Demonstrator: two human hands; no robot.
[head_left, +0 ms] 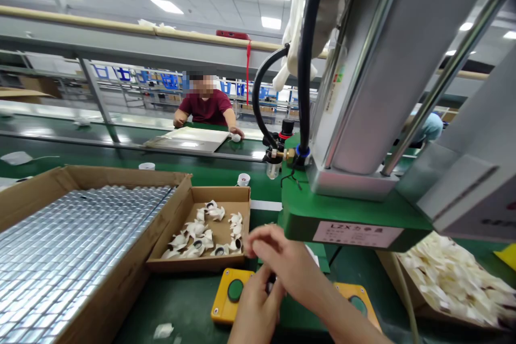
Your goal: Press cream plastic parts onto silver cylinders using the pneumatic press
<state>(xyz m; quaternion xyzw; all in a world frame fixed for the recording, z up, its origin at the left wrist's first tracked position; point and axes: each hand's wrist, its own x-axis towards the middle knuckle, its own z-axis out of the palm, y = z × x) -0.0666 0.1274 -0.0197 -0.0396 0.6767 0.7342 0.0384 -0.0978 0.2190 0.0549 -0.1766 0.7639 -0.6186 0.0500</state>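
My left hand [258,301] is low in the middle, between two yellow button boxes, its thumb and fingers pinched around a small dark thing that I cannot make out. Just above it, my right hand [286,260] crosses over with slightly blurred, curled fingers; anything in them is hidden. Both hands are in front of a green press head [355,220] with a label. A yellow box with a green button [231,295] is beside my left hand, and another yellow button box [358,301] is partly behind my right forearm. White fan impellers [197,231], some with dark rings, lie in a shallow carton [161,264].
A large carton [121,258] of shiny metal cylinders in rows [88,247] stands at left. More white parts [451,279] fill a box at right. Black hoses [304,64] hang beside the press cylinder. Across the line a person [207,105] sits by a flat panel [189,140].
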